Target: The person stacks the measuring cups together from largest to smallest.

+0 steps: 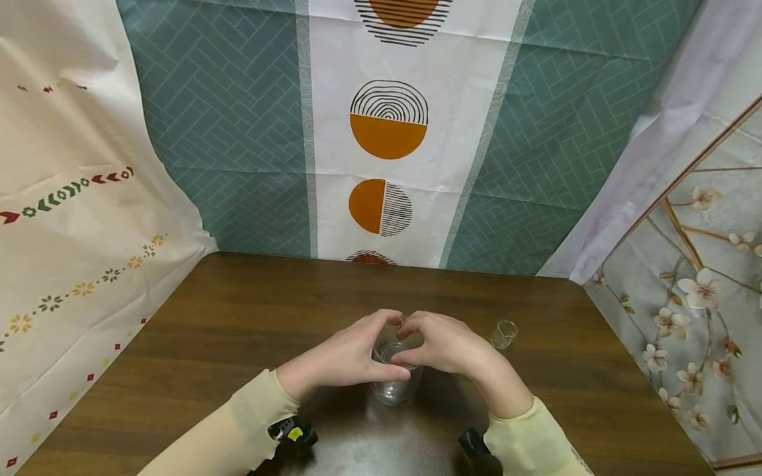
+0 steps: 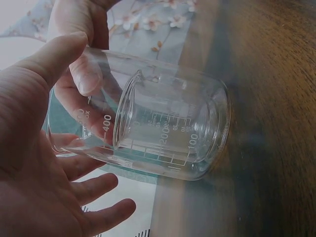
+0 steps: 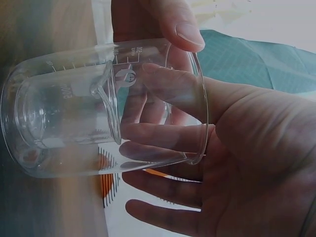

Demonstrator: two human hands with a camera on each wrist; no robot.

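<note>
A large clear glass beaker (image 1: 395, 396) with white markings stands on the table in front of me. Inside it, at the bottom, sits a smaller glass beaker (image 2: 165, 116). My left hand (image 1: 351, 352) holds the large beaker near its rim, thumb on the near side and fingers on the far side. At the beaker's mouth, my right hand (image 1: 446, 344) reaches in with thumb and forefinger, which are apart. Its fingertips are close to the small beaker's rim; whether they touch it I cannot tell. The other right fingers show behind the glass in the right wrist view.
A tiny glass beaker (image 1: 504, 334) stands on the brown wooden table (image 1: 262, 291), to the right of my right hand. Patterned cloths hang along the back (image 1: 238, 132) and left (image 1: 71, 231); a floral panel (image 1: 690, 344) lines the right side.
</note>
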